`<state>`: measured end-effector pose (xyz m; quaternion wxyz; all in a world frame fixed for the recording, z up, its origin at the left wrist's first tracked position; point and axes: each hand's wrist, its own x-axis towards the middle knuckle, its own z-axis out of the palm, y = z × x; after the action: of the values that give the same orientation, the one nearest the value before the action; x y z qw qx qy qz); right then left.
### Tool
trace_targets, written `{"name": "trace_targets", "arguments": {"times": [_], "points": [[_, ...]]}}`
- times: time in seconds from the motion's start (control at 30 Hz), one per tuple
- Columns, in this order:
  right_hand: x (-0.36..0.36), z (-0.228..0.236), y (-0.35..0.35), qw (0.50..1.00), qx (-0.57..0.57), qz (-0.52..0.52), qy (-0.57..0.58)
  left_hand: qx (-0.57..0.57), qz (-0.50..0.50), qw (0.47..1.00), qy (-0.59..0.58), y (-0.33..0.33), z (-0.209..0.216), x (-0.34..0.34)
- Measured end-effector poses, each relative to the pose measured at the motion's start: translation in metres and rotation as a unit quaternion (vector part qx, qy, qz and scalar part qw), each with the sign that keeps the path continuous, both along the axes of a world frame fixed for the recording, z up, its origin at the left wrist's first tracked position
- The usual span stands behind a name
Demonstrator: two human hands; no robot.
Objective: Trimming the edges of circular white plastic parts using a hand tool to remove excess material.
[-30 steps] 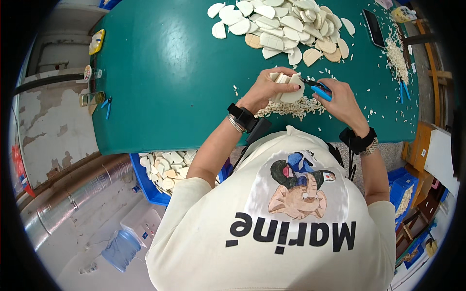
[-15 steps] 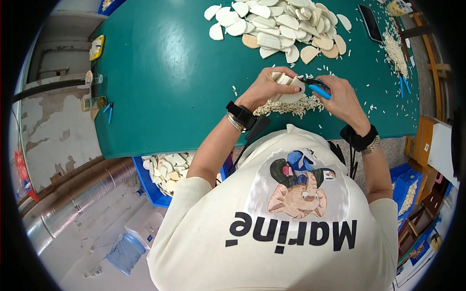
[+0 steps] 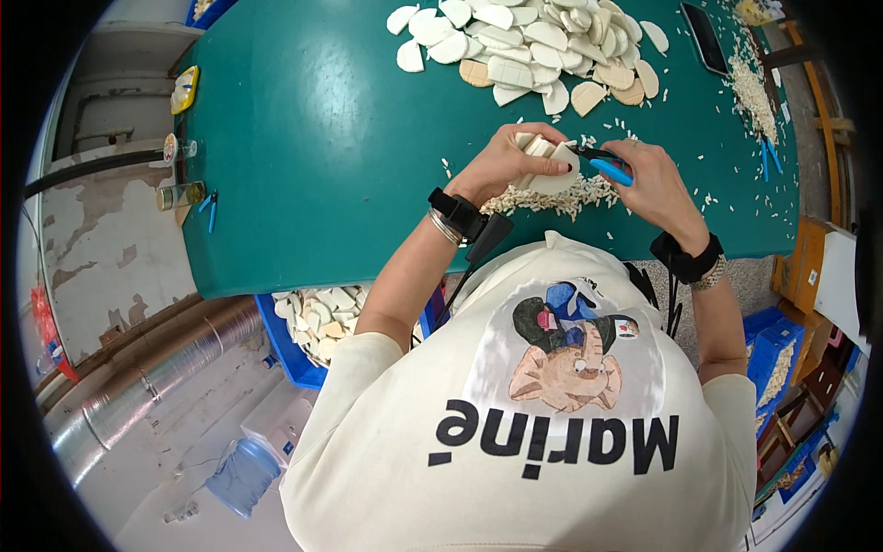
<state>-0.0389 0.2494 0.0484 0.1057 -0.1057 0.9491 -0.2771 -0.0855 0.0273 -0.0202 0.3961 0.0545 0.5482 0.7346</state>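
Observation:
My left hand (image 3: 511,167) is closed around a small stack of white half-round pieces (image 3: 555,177), fanned with their flat faces side by side. In my right hand (image 3: 655,181) is a pair of cutting pliers (image 3: 611,171) with blue-lined handles. Its dark jaws meet the upper right edge of the front piece; whether they are closed on it is too small to tell. Just below both hands lies a long pile of small cream-coloured bits (image 3: 561,201). Farther away, a large heap of half-round pieces (image 3: 543,37), mostly white with a few tan ones, lies on the green table (image 3: 313,138).
A phone (image 3: 704,39) and another pile of bits (image 3: 752,97) lie at the right, near blue-handled tools (image 3: 770,158). At the left edge are a jar (image 3: 180,195), another blue tool (image 3: 212,213) and a yellow tray (image 3: 185,89). A blue crate (image 3: 292,361) of pieces stands below.
The view has shifted very slightly. Both hands keep their hold on the stack and the pliers, with the jaws still at the front piece's edge.

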Motion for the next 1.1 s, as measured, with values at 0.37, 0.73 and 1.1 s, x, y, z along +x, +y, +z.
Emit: {"name": "trace_targets", "arguments": {"times": [0.37, 0.73, 1.1], "points": [[0.003, 0.002, -0.004, 0.999, -0.013, 0.006, -0.029, -0.016, -0.017, 0.999, 0.023, -0.001, 0.001, 0.0], [0.005, -0.003, -0.005, 0.999, -0.01, 0.015, -0.047, -0.012, -0.038, 0.999, 0.031, -0.005, 0.001, -0.001], [0.001, -0.02, -0.002, 0.99, -0.07, -0.019, -0.118, 0.018, -0.022, 0.999, 0.028, -0.005, -0.01, 0.009]]}}
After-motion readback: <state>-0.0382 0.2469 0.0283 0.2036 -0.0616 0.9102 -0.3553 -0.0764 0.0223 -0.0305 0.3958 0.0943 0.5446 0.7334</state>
